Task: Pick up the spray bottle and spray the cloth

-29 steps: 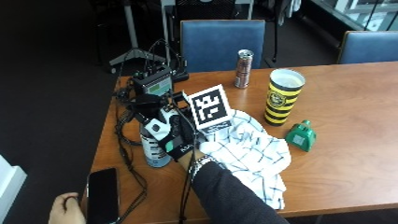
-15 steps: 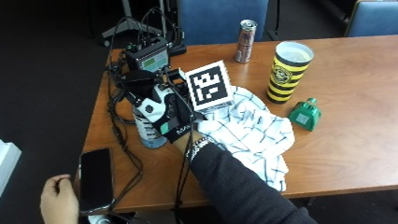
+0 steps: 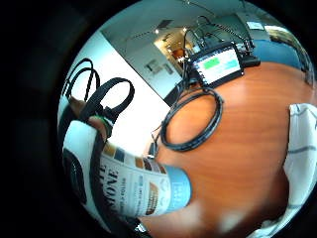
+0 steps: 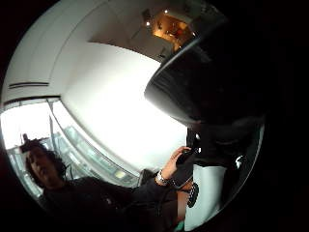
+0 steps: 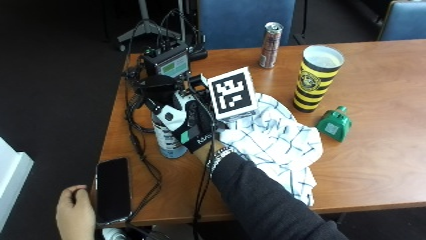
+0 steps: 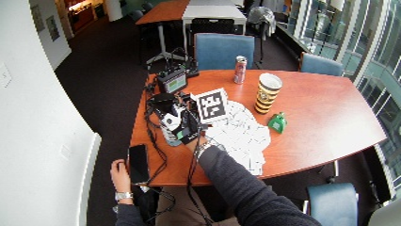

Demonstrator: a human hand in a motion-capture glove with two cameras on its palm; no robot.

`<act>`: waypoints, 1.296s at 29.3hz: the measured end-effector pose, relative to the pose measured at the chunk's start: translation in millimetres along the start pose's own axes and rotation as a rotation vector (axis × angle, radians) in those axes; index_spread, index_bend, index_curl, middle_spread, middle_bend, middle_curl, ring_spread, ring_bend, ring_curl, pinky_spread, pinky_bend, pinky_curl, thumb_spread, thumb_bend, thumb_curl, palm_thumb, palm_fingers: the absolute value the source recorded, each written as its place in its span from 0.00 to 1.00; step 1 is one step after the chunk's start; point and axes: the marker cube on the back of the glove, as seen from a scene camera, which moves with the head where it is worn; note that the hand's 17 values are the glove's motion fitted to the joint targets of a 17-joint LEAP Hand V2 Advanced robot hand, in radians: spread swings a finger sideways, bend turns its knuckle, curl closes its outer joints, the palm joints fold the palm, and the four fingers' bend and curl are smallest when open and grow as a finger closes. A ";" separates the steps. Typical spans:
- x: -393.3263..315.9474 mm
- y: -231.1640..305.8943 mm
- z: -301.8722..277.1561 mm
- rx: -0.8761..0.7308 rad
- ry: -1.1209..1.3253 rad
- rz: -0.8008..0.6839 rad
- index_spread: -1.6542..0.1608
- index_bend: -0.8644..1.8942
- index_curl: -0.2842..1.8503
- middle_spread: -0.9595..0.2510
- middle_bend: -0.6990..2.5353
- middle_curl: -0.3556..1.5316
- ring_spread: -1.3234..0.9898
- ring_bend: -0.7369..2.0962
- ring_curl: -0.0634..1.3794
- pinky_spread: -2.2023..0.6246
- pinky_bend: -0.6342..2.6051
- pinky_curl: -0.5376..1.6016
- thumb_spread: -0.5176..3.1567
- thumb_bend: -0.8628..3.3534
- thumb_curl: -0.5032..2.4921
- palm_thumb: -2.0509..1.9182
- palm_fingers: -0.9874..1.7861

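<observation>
At the left end of the surface [image 5: 373, 165], the gloved right hand [image 5: 190, 127] was wrapped around the upright spray bottle [image 5: 166, 142], just beside the checked cloth [image 5: 279, 140].

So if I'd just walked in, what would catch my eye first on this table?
Probably the gloved right hand near the table's left end, its grip wrapped round a spray bottle that stands upright on the wood. Right beside it lies a crumpled white checked cloth. Beyond the cloth stands a tall yellow-and-black striped cup, and a phone sits at the near edge by the bare hand.
</observation>
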 end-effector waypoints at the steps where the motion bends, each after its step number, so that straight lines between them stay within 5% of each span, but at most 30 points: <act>1: 6.2 5.4 0.8 -0.004 -0.002 0.016 0.75 0.39 0.37 0.59 0.34 0.44 0.49 0.44 0.34 0.70 0.32 0.43 0.42 0.20 0.34 0.73 0.84; 15: 29.6 34.0 14.7 -0.214 0.006 0.187 0.74 0.38 0.37 0.60 0.34 0.43 0.48 0.42 0.33 0.75 0.26 0.40 0.39 0.20 0.35 0.74 0.74; 21: 26.9 24.9 -11.8 -0.292 0.147 0.183 0.73 0.33 0.34 0.65 0.30 0.41 0.50 0.41 0.33 0.81 0.28 0.42 0.39 0.19 0.33 0.72 0.58; 27: 33.2 45.6 -43.5 -0.602 0.392 0.182 0.73 0.35 0.30 0.70 0.27 0.40 0.52 0.37 0.30 0.84 0.30 0.42 0.39 0.19 0.31 0.69 0.52; 38: -8.3 108.4 -99.0 -0.804 0.659 0.043 0.72 0.37 0.29 0.74 0.28 0.39 0.55 0.36 0.27 0.86 0.28 0.41 0.40 0.19 0.29 0.66 0.51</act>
